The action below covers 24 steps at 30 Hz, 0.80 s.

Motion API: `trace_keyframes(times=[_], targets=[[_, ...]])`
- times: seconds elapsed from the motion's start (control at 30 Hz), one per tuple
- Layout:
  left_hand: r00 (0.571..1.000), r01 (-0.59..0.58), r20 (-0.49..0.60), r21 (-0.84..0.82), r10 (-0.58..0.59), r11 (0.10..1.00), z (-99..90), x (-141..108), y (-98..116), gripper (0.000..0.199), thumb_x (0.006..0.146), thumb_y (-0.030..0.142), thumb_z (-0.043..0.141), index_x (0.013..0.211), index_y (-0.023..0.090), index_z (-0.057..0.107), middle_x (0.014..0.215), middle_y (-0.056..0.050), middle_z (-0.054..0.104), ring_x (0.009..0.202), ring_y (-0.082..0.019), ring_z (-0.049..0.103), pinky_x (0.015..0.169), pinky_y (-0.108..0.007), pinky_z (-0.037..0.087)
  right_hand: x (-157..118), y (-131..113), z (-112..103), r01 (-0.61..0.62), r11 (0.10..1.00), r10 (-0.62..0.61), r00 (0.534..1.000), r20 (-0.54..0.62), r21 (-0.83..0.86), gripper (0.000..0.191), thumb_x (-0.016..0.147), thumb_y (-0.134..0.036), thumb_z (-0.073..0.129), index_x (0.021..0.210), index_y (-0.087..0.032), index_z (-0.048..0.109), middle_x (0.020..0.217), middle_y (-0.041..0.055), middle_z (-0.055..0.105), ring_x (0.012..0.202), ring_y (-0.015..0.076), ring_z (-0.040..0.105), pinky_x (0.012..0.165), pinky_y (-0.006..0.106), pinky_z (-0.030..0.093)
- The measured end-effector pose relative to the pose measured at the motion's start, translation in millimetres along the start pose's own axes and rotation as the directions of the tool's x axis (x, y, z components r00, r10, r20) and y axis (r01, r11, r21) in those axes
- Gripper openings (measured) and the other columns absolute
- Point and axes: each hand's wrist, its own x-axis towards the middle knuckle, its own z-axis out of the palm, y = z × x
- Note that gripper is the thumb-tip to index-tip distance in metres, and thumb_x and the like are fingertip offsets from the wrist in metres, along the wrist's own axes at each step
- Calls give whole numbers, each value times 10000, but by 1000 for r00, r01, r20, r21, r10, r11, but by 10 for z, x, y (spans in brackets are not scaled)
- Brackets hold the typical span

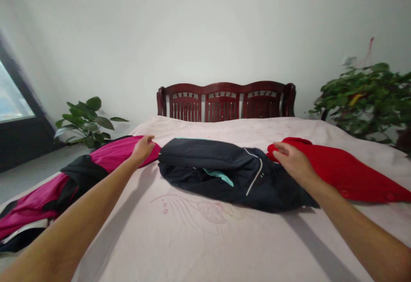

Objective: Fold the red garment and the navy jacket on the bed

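Note:
My left hand (143, 149) rests on a magenta garment (125, 153) with black panels, which lies across the left side of the bed. My right hand (292, 160) lies on the near-left end of a red garment (349, 179), whose buttons show along its lower edge. Between my hands sits a bunched dark navy jacket (221, 177) with white piping and a teal lining. Neither hand touches it, though my right hand is close. The pale pink bedsheet (167, 239) with a faint floral print lies under all of them.
A dark red wooden headboard (224, 104) stands at the far side of the bed against a white wall. Leafy potted plants stand on the left (85, 121) and right (362, 102) of the bed. A window (13, 95) is at far left.

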Motion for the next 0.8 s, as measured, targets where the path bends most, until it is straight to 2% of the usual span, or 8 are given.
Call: trace_keyframes(times=[0.1, 0.2, 0.3, 0.4, 0.53, 0.67, 0.73, 0.8], targets=[[977, -51, 206, 5, 48, 999, 345, -455, -474, 324, 656, 113, 591, 952, 117, 724, 1035, -108, 772, 1045, -278, 696, 993, -383, 501, -801, 122, 196, 195, 978, -190, 979, 75, -75, 347, 904, -322, 494, 1195, -219, 652, 1204, 86, 693, 1149, 261, 617, 1035, 448, 459], [927, -158, 344, 2, 147, 987, 648, -834, -692, 479, 575, 65, 575, 1013, 182, 731, 1155, -67, 747, 1136, -249, 662, 1051, -360, 469, -1382, 122, 436, 424, 882, -376, 896, 234, -207, 504, 813, -142, 516, 1297, -248, 609, 1315, 63, 643, 1231, 251, 559, 1054, 432, 445], [872, -313, 414, 67, 259, 947, 867, -996, -675, 463, 632, 87, 557, 1045, 221, 718, 1232, -71, 710, 1259, -269, 577, 1124, -424, 385, -1528, 92, 681, 477, 818, -397, 873, 284, -322, 707, 693, 3, 474, 1364, -199, 566, 1381, 95, 598, 1264, 255, 534, 1071, 429, 427], [861, -375, 409, 112, 301, 920, 948, -1023, -561, 258, 756, 174, 517, 935, 240, 690, 1084, -56, 739, 1191, -270, 603, 1156, -482, 301, -1414, 41, 821, 447, 825, -339, 881, 329, -345, 634, 734, 27, 430, 1302, -185, 616, 1273, 97, 660, 1164, 244, 591, 1009, 402, 454], [906, -336, 317, 139, 279, 932, 736, -1047, -355, 191, 828, 247, 423, 871, 235, 609, 869, -20, 709, 910, -216, 650, 1034, -408, 411, -1291, -69, 725, 359, 888, -248, 900, 360, -287, 391, 811, -45, 428, 1042, -192, 707, 1002, 75, 720, 967, 244, 637, 873, 378, 467], [959, -278, 71, 41, 275, 960, 156, -1121, -47, 226, 871, 316, 353, 839, 228, 559, 726, 12, 607, 730, -184, 585, 697, -281, 454, -1366, -216, 434, 294, 955, -269, 922, 278, -50, 327, 836, -108, 384, 959, -172, 680, 917, 76, 693, 923, 224, 626, 825, 337, 455], [954, -298, 5, 17, 298, 954, -126, -1154, 112, 234, 873, 330, 353, 816, 228, 556, 669, 29, 561, 660, -171, 546, 634, -268, 417, -1457, -310, 316, 273, 959, -284, 901, 329, 80, 308, 812, -114, 370, 864, -178, 667, 842, 55, 673, 844, 198, 618, 775, 307, 445], [947, -316, 71, 42, 312, 948, -271, -1171, 221, 238, 868, 326, 357, 790, 230, 560, 635, 33, 547, 620, -167, 531, 612, -271, 395, -1561, -408, 252, 212, 966, -259, 832, 490, 151, 279, 733, -99, 386, 744, -186, 650, 730, 22, 643, 733, 173, 598, 696, 280, 422]])
